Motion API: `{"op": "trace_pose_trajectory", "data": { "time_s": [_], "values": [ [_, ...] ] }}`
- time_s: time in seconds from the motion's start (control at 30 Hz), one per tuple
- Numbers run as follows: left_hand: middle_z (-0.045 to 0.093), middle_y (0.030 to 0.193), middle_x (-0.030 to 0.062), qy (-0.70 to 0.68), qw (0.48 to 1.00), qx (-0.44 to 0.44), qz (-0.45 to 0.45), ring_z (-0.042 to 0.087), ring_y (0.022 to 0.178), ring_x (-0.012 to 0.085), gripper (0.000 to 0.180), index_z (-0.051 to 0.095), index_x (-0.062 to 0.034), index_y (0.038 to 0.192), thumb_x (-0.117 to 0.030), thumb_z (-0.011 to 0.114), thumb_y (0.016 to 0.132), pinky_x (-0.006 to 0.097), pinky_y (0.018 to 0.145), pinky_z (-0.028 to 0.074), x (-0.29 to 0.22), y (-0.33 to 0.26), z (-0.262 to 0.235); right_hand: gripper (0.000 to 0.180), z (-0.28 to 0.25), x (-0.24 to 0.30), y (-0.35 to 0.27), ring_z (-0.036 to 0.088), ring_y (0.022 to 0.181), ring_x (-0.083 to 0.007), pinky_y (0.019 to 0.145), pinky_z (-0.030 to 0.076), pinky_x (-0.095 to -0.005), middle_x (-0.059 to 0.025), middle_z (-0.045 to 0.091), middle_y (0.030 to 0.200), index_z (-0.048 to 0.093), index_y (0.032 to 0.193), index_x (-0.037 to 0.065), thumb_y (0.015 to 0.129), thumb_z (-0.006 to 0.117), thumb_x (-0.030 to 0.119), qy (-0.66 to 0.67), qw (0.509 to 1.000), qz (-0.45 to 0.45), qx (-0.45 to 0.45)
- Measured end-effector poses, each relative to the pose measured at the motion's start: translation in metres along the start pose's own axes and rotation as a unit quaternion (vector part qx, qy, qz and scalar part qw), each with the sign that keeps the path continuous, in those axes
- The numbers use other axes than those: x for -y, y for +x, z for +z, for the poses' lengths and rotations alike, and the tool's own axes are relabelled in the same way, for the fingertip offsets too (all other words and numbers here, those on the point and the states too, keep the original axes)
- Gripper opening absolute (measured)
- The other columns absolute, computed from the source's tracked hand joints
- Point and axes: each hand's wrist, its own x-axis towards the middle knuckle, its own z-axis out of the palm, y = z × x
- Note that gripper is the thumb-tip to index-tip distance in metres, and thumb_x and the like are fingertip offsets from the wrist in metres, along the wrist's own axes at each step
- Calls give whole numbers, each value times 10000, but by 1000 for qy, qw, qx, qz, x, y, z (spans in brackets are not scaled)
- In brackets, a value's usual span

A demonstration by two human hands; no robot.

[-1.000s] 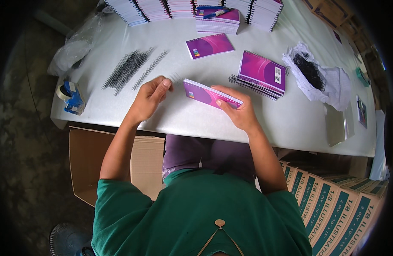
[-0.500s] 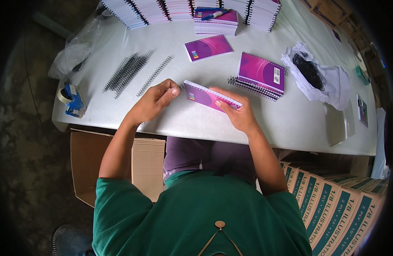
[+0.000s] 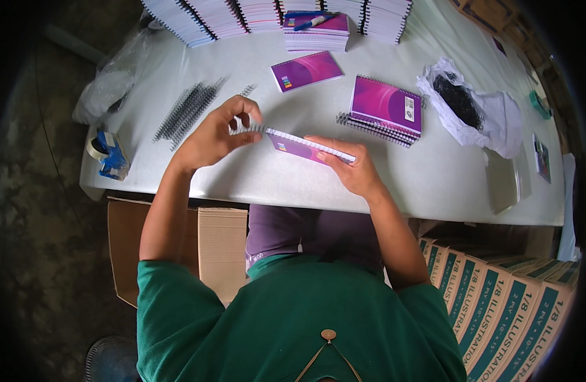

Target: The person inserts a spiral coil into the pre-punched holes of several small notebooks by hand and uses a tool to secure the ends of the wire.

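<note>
Both hands grip the purple notebook (image 3: 309, 148) between them, above the table (image 3: 395, 184).

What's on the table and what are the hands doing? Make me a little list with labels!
left hand: left hand pinches a wire spiral at the notebook's end
right hand: right hand holds the purple notebook
table: white table
spare spirals: black spirals lie left of the hands
finished pile: bound notebooks stacked to the right
far edge: rows of notebooks
left corner: tape dispenser
</note>
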Motion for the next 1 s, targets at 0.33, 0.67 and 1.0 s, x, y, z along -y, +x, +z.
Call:
{"op": "trace_pose_trajectory", "data": {
  "time_s": [0.33,0.67,1.0],
  "values": [
    [396,1342,226,467,848,-188,163,274,1303,400,770,416,8,1295,-536,582,776,525,1054,141,4,-21,60,285,13,5,-13,648,849,-156,743,498,-251,-136,668,1017,606,1135,7,857,550,-21,-99,993,-68,-21],
    [91,1472,286,420,842,-291,171,-18,1352,494,1081,125,73,1411,-770,323,765,620,1027,-92,64,-53,96,493,40,4,-37,639,912,-251,753,522,-337,-99,632,1103,607,1152,99,725,539,-137,-116,983,-138,-28],
    [157,1394,391,414,859,-244,177,96,1307,535,1112,239,166,1318,-795,260,761,652,1008,-65,84,-83,148,446,51,4,-42,643,766,-267,668,525,-337,-125,647,1027,588,1163,91,747,606,-71,-95,985,-123,-76]
  ]
}}
